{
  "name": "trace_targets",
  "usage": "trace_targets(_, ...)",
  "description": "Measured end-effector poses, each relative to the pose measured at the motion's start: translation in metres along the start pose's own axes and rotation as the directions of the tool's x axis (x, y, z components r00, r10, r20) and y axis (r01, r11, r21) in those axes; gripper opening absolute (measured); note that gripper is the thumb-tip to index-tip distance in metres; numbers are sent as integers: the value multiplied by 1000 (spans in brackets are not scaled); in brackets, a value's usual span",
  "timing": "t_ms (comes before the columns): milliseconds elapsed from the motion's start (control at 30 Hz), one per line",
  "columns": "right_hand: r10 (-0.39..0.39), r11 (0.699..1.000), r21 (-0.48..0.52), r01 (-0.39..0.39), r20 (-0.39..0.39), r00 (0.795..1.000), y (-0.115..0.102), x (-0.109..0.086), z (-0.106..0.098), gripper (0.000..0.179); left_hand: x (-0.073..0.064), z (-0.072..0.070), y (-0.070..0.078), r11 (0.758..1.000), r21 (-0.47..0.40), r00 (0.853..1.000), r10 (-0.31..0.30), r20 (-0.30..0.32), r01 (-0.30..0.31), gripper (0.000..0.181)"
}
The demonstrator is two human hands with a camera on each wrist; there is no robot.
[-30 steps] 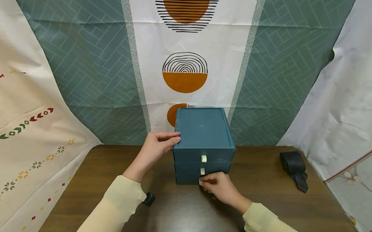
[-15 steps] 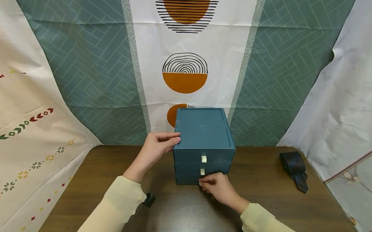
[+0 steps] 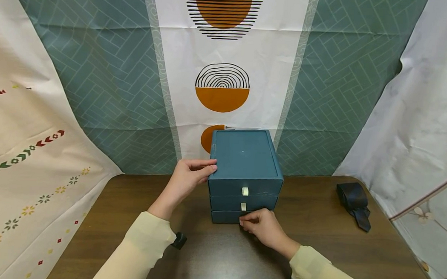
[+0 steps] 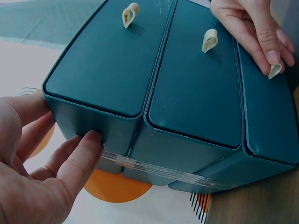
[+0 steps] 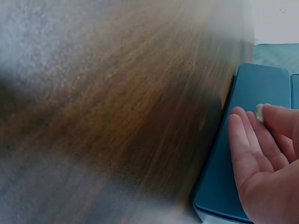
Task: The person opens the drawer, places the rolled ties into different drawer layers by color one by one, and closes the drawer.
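Note:
A dark teal box with three stacked drawers (image 3: 245, 156) stands at the middle of the table's back, each drawer with a cream loop pull. My right hand (image 3: 266, 229) pinches the lowest drawer's pull (image 4: 274, 71) between thumb and fingers. That lowest drawer (image 3: 224, 217) sits slightly forward of the two above. On the box's left side, my left hand (image 3: 190, 176) touches the upper edge, fingers fairly straight; in the left wrist view its fingertips (image 4: 93, 137) press against the side wall. The upper pull (image 3: 245, 191) and middle pull (image 3: 243, 206) hang free.
A rolled dark necktie (image 3: 352, 198) lies on the brown wooden table (image 3: 216, 258) at the right. Patterned cloth (image 3: 111, 85) hangs behind the box and along both sides. Clear tape (image 4: 173, 171) runs across the box's side in the left wrist view.
The lowest drawer's front has come slightly toward me, its pull still pinched in my right hand. My left hand stays at the box's upper left edge.

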State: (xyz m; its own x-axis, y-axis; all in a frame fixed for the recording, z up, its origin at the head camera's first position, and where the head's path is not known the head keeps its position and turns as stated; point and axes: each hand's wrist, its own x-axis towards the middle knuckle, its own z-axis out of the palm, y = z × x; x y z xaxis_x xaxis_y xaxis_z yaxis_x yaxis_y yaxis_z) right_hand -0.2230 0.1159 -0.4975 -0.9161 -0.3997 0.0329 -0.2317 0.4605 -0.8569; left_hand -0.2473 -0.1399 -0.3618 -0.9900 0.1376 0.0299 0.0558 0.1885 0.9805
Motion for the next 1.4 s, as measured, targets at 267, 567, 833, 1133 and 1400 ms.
trace_targets(267, -2, 1000, -17, 3, 23, 1000, -4, -4, -3, 17, -1, 0, 0, 1000, -14, 1000, -3, 0, 3, 32)
trace_targets(567, -4, 999, -37, 5, 37, 999, -5, -7, -4, 17, -1, 1, 1, 1000, -16, 1000, -7, 2, 7, 32)
trace_targets(833, -22, 997, -72, 25, 53, 998, -4, -8, -4, 18, -1, 1, 0, 1000, -21, 1000, -4, 7, 4, 32)
trace_targets(1133, 1, 996, -91, 6, 82, 997, -9, -11, -6, 19, -1, 1, 0, 1000, -17, 1000, 1, 4, 0, 32)
trace_targets(1400, -6, 992, -128, 19, 96, 995, -16, -15, -5, 18, -1, 1, 0, 1000, -12, 1000, -1, -1, 1, 32)
